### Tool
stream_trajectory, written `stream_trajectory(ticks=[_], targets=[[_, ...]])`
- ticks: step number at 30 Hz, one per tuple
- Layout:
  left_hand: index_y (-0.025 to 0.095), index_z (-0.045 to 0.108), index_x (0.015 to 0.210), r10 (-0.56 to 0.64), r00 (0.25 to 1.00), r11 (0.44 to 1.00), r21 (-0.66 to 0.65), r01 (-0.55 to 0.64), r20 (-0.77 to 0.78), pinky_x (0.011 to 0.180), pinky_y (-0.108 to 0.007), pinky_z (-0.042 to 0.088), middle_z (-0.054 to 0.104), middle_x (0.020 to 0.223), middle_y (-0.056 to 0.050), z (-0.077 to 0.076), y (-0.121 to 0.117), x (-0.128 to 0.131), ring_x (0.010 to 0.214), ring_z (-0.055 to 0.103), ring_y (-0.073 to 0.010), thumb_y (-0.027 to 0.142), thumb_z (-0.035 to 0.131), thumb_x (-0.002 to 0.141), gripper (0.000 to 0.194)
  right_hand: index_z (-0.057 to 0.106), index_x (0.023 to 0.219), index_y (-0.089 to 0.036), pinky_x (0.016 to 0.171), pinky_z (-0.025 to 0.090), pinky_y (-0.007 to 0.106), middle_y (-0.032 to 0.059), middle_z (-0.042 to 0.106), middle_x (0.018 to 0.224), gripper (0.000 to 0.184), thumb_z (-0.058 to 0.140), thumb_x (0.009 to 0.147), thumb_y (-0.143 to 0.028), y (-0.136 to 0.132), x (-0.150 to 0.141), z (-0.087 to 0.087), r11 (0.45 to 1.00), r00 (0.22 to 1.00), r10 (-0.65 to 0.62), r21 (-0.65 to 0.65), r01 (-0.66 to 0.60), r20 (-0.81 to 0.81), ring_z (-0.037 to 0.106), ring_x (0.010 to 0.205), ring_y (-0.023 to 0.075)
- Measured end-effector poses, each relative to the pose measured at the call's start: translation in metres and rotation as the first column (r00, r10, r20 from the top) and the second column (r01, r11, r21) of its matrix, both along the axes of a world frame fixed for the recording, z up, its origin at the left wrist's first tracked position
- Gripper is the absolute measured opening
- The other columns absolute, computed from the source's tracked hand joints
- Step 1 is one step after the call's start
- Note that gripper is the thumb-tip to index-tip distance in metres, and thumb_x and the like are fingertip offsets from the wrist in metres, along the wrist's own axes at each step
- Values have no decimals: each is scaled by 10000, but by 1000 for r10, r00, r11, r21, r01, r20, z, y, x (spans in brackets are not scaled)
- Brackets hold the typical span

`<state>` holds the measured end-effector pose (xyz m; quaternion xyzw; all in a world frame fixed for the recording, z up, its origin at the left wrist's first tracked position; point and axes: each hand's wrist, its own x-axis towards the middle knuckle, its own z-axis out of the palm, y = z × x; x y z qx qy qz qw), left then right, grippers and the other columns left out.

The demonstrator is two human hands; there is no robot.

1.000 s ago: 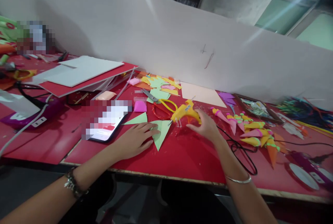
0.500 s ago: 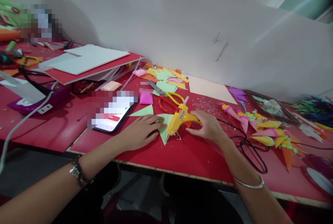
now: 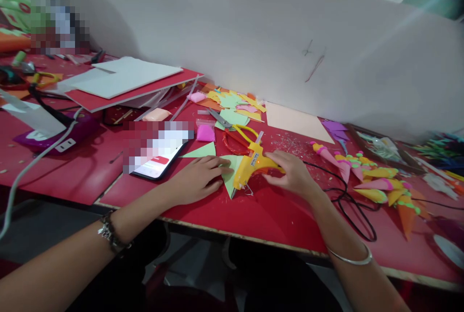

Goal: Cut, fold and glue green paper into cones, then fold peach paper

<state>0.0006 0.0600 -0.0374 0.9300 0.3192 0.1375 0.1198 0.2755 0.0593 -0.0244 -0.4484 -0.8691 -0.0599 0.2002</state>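
My right hand (image 3: 293,172) is wrapped round the handle of a yellow hot glue gun (image 3: 249,164), whose small orange light glows. The gun's nozzle points down at the lower tip of a light green paper piece (image 3: 227,177). With its fingers stretched out, my left hand (image 3: 194,179) lies on the table, fingertips on the paper's left edge. Behind it is a second green paper triangle (image 3: 201,150). Scissors (image 3: 232,131) with red and yellow handles lie just behind the gun. A phone (image 3: 154,164) with a lit screen is left of the papers.
Paper scraps (image 3: 234,102) and a pink clay packet (image 3: 205,132) lie farther back. Several decorated paper cones (image 3: 384,184) are on the right, near the gun's black cord (image 3: 350,210). White boards (image 3: 123,78) and a purple power strip (image 3: 54,138) stand on the left.
The view has shifted slightly. Both hands and the glue gun keep almost the same place over the green paper, with the nozzle still at its lower tip.
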Motion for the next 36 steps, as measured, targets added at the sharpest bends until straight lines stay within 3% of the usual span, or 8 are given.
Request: stream_trajectory(ticks=[19, 36], targets=[[237, 453, 1178, -18, 1000, 1000, 10, 18, -8, 934, -372, 325, 432, 1249, -50, 0, 1, 0, 1094, 407, -208, 238, 335, 852, 347, 527, 1143, -186, 850, 434, 396, 85, 599, 1087, 425, 512, 752, -352, 5, 12, 0, 998, 999, -44, -36, 44, -2, 544, 1001, 242], [258, 454, 1181, -4, 1000, 1000, 15, 4, 4, 940, -363, 314, 427, 1268, -26, 0, 0, -1, 1117, 395, -202, 249, 343, 850, 350, 514, 1154, -176, 884, 406, 418, 91, 591, 1093, 419, 458, 789, -374, 10, 29, 0, 988, 988, -152, 38, 151, 23, 519, 1032, 246]])
